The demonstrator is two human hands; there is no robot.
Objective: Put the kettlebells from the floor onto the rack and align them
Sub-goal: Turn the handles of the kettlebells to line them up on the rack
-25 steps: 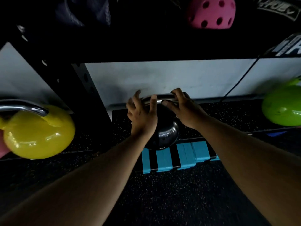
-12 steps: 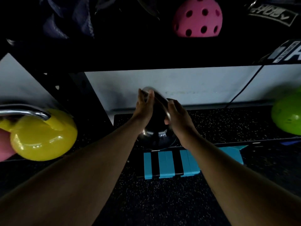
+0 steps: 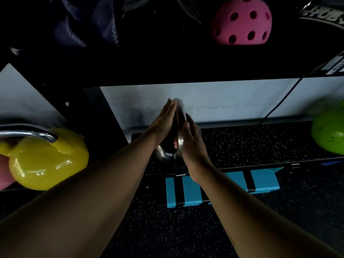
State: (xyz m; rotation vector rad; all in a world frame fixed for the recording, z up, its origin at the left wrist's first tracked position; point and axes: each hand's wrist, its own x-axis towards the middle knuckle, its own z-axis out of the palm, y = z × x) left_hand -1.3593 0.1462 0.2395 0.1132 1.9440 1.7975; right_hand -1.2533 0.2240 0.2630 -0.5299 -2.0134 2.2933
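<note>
A black kettlebell point(image 3: 165, 155) with a chrome handle stands on the speckled lower shelf of the rack point(image 3: 251, 144), in the middle. Its handle now runs front to back, edge-on to me. My left hand point(image 3: 163, 120) lies flat against the handle's left side, fingers straight. My right hand point(image 3: 191, 142) wraps the handle's near right side. A yellow kettlebell point(image 3: 48, 161) sits on the shelf at the left and a green kettlebell point(image 3: 329, 131) at the right edge.
A black upright post point(image 3: 89, 112) separates the yellow kettlebell's bay from the middle one. Blue tape strips point(image 3: 191, 190) mark the shelf's front edge. A pink perforated ball point(image 3: 242, 21) and dark bags rest on the shelf above. A cable point(image 3: 279, 101) hangs at the back right.
Both hands have turned the black kettlebell about a quarter turn: its handle went from crosswise to front-to-back. My left hand flattened against it. The view dropped slightly.
</note>
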